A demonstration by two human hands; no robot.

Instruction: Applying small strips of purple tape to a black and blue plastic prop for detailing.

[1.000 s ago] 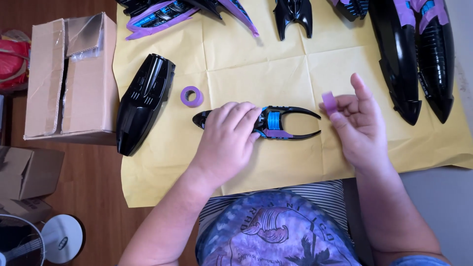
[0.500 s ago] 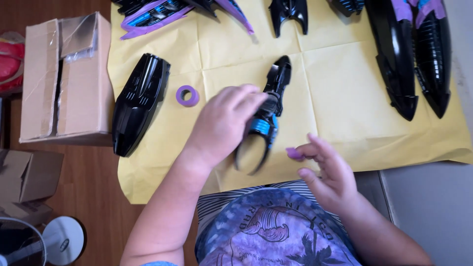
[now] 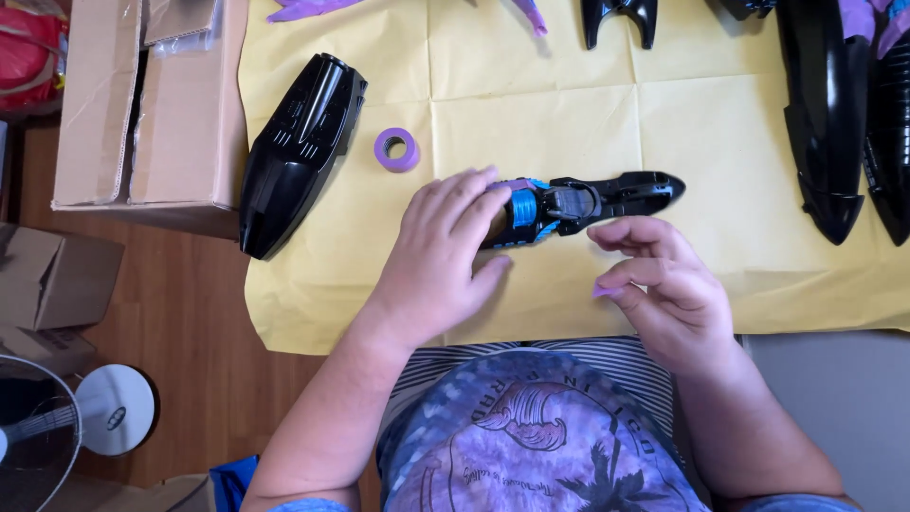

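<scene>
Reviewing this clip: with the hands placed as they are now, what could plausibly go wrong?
1. The small purple tape piece sits on the right hand fingertip only; it could fold onto itself or stick to the fingers.
2. The left hand covers one end of the black and blue part; its free end might swivel on the yellow paper.
3. The purple tape roll lies loose and may get knocked.

A glossy black plastic part with blue tape bands [image 3: 569,204] lies on creased mustard-yellow paper [image 3: 588,104], near a purple tape roll [image 3: 396,149].
</scene>
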